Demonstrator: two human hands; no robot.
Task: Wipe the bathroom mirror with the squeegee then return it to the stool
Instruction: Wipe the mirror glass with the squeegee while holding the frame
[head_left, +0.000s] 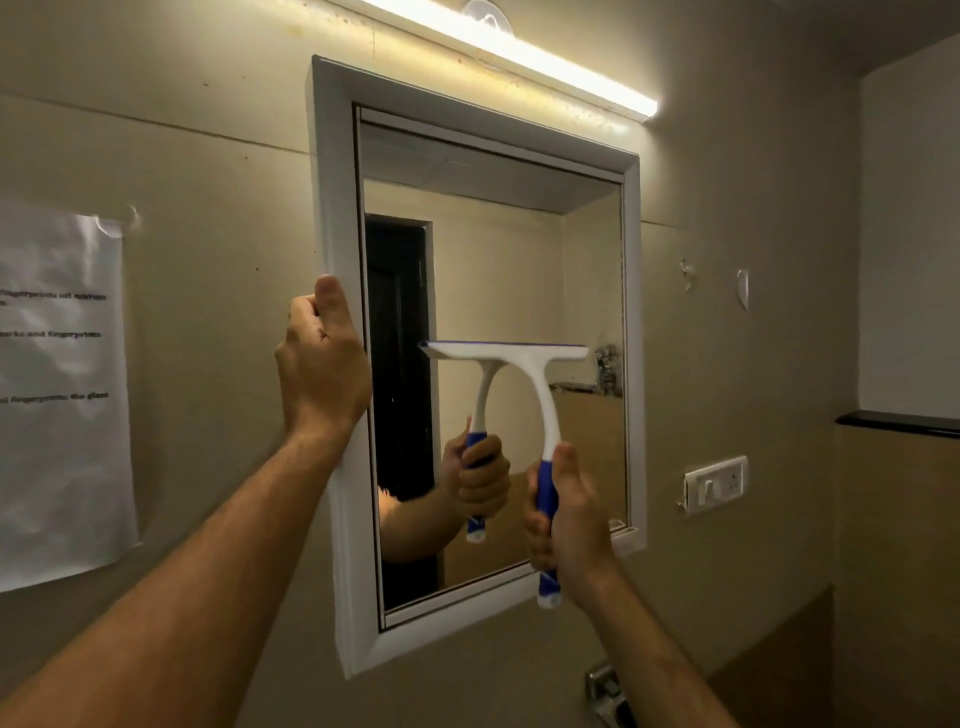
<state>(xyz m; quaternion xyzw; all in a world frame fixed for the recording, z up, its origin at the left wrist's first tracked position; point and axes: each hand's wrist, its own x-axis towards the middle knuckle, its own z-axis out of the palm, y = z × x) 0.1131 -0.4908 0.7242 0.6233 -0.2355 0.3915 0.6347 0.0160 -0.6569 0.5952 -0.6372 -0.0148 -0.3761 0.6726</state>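
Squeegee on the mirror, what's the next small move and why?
Probably pull the squeegee straight down. Its blade lies level against the mirror about halfway up, the right hand grips the handle, and the left hand holds the frame.

- Single head-worn view, wide-angle, looking forward and slightly upward at a wall
- Close to the white-framed mirror (475, 171), which fills the centre, seen a little from its left so the frame's left side face shows
- Near enough for both forearms to enter from the bottom edge, left hand (322, 358) and right hand (569, 512) in mid-frame
- Light bar (519, 57) along the top edge, taped paper (62, 395) cut by the left edge
- No second view to share with
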